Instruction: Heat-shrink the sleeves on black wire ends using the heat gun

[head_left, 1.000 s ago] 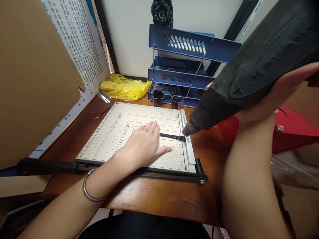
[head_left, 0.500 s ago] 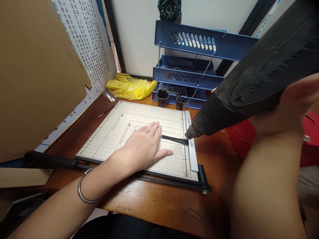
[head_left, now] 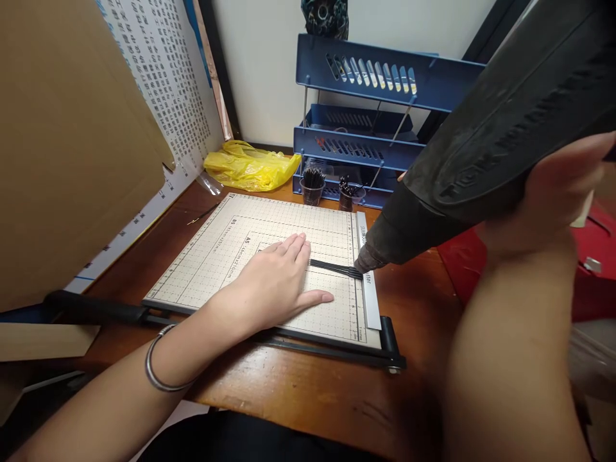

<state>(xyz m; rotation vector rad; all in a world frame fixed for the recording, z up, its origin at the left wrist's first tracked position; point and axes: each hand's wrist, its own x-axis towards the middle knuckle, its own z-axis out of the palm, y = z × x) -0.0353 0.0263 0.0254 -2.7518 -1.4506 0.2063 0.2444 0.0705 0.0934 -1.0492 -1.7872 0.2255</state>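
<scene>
Because the thin black strands (head_left: 335, 267) would probably slide on the cutter board (head_left: 216, 234), the left hand (head_left: 276, 279) lies flat across their left part, fingers straight, while the right hand (head_left: 546, 202) grips a nozzled tool (head_left: 481, 154), aimed at their splayed end by the board's right edge.

A reddish-brown wooden tabletop (head_left: 308, 391) spans the scene, soft light glinting on its glossy near part; at the far side stands a plain white panel (head_left: 262, 77), a black strip (head_left: 220, 77) running up its left edge; a blue tiered rack (head_left: 397, 156) stands before it; along the left rise a brown cardboard sheet (head_left: 72, 141) and, farther back, a white sheet (head_left: 158, 77) printed with dark characters.
</scene>
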